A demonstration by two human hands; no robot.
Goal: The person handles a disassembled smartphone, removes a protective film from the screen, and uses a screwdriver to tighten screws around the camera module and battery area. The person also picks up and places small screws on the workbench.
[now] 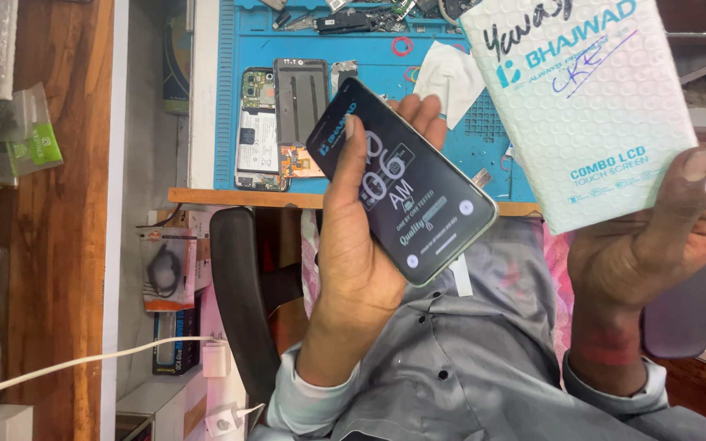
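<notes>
Fingers curled behind the screen, thumb across its face: the left hand gripped it, palm toward the camera. Dark glass, pale rim, long axis slanting upper left to lower right, above the grey shirt. The right hand pinched a white bubble pouch, raised over the blue mat.

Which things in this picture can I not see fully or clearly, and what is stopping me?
All in the head view:
- White padded package: the top is cut off by the upper edge, and the wrapping hides the contents.
- Right hand: its fingers are hidden behind the package.
- Phone: its back faces away, and the left hand covers one edge.
- Opened phone on the blue mat: its parts are too small to make out.
</notes>
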